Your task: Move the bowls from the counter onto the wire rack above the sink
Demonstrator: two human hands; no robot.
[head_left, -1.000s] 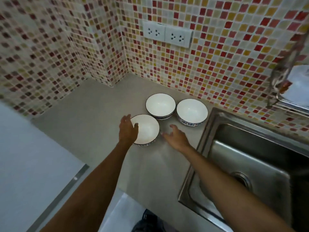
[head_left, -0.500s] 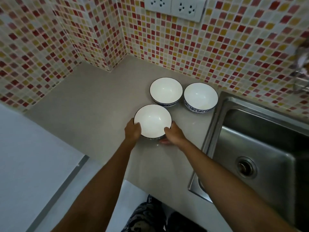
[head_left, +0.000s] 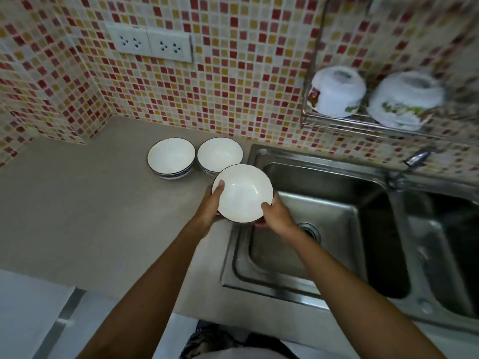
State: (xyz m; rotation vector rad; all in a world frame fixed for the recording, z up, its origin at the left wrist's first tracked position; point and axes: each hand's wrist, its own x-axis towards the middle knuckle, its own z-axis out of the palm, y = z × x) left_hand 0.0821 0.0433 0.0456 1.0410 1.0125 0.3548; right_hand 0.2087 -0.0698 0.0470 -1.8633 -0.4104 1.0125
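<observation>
Held bowl (head_left: pixel 242 194): white inside, dark rim, upright, nothing in it. It is raised off the counter (head_left: pixel 85 203), over the counter's right edge and the left rim of the sink (head_left: pixel 321 229). Left hand (head_left: pixel 211 206) grasps its left side, thumb hooked over the rim. Right hand (head_left: pixel 276 216) grasps the near right side, thumb likewise over the rim; the remaining fingers of both hands go under the bowl and are hidden.

Left bowl (head_left: pixel 171 158) and right bowl (head_left: pixel 219 154) stand on the counter near the tiled wall, side by side, just apart or touching (cannot tell which). Both upright, white inside, nothing in them; a blue pattern band shows on the outer wall of the left one. The held bowl overlaps the near edge of the right bowl in this view.

Wire rack (head_left: pixel 363 123) is fixed to the wall above the sink. Two white bowls sit on it upside down: rack bowl A (head_left: pixel 337 93) at the left, rack bowl B (head_left: pixel 404 99) to its right, both with coloured decoration near the rim (blurred).

Sink basin: bare steel, drain visible. Faucet (head_left: pixel 417 158) at the far right rim.

Double wall socket (head_left: pixel 153 44) above the counter. No writing or brand is legible anywhere.
</observation>
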